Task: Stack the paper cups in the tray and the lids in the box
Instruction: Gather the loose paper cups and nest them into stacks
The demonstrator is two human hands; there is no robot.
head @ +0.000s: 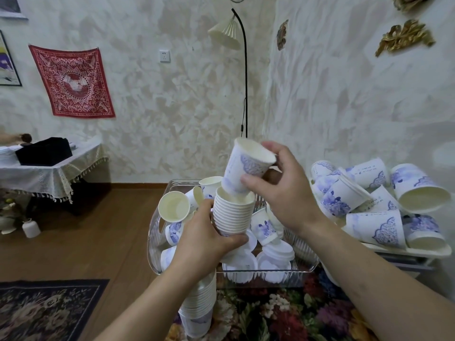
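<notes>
The person's left hand (206,238) grips a tall stack of nested white paper cups (232,212), with the fingers curled round its lower part and the thumb on the near side. The stack is held upright above the clear plastic box (154,232). The right hand (283,190) pinches a single white paper cup with a blue floral print (247,166) between the thumb and the fingers. This cup is tilted, its open mouth turned up and to the right, and its base sits just inside the top rim of the stack.

Inside the clear box lie several loose paper cups on their sides and a number of white plastic lids (274,259), the lids mostly at the near end. A second stack of nested white cups (199,306) lies below the left forearm, partly hidden by it (where exactly it rests cannot be told).

To the right, a cream-coloured tray (418,252) carries a heap of blue-printed paper cups (374,205), lying in many directions. The box stands on a dark floral cloth (270,313). Behind, a black floor lamp with a pleated cream shade (225,34) stands against the wall.
</notes>
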